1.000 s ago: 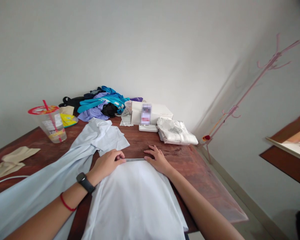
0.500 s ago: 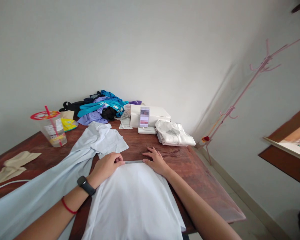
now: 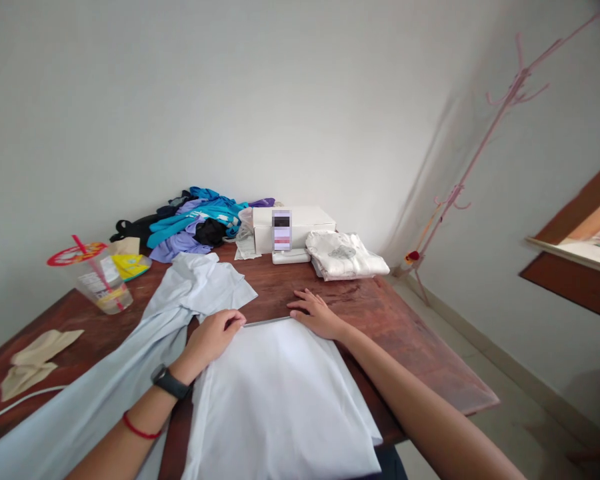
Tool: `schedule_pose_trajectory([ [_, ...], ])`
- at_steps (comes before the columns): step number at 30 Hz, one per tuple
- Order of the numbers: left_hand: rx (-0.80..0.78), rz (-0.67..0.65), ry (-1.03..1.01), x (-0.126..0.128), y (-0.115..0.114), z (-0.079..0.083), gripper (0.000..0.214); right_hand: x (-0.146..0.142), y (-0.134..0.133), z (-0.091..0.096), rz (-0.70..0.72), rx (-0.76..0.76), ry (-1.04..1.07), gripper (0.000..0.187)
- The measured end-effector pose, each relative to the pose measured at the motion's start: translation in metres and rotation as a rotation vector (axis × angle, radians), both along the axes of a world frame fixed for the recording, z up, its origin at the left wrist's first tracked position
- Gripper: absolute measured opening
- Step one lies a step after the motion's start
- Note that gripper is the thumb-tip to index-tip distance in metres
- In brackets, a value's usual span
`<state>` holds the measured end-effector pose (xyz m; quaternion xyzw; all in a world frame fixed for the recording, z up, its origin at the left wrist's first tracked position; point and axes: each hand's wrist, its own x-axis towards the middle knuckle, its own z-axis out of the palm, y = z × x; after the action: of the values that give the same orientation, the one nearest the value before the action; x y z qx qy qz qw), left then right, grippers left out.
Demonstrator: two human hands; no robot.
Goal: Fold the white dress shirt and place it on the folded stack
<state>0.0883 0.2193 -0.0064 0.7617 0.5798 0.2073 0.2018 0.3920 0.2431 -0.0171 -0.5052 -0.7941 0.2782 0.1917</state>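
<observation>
A pale blue shirt [image 3: 275, 393] lies spread on the brown wooden table [image 3: 405, 347], its folded body in front of me and a long part trailing off to the left. My left hand [image 3: 213, 337], with a black watch and a red band on the wrist, rests on the fold's far left corner, fingers curled onto the cloth edge. On the far right corner my right hand [image 3: 317, 313] lies flat with its fingers spread.
At the back of the table are a heap of blue, purple and black clothes [image 3: 195, 220], a white box [image 3: 293, 227] and a folded white garment [image 3: 345, 257]. A plastic cup with a red straw [image 3: 95, 277] stands at the left, beige cloth [image 3: 30, 357] nearer. A pink coat stand [image 3: 475, 153] leans in the right corner.
Both hands stay on the far edge of the folded shirt. The view has shifted slightly, and the fold's edge now slants a little.
</observation>
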Motion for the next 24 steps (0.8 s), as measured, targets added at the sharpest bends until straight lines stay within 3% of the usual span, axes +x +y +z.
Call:
schedule_pose_trajectory([
  [6,0.107,-0.028,0.056,0.001,-0.009,0.006,0.028,0.013,0.007,-0.005,0.054,-0.007,0.115,0.05],
  [11,0.315,-0.05,0.01,0.009,-0.022,0.019,0.036,0.014,0.009,-0.01,0.061,0.018,0.12,0.045],
  [14,0.411,-0.168,-0.042,0.019,-0.036,0.03,0.033,0.014,0.011,-0.013,0.065,0.056,0.118,0.046],
  [19,0.363,-0.446,0.013,0.036,-0.055,0.03,0.032,0.016,0.012,-0.017,0.079,0.104,0.129,0.049],
  [24,0.222,-0.47,0.178,0.038,-0.057,0.02,0.046,0.016,0.013,-0.018,0.079,0.094,0.123,0.05],
])
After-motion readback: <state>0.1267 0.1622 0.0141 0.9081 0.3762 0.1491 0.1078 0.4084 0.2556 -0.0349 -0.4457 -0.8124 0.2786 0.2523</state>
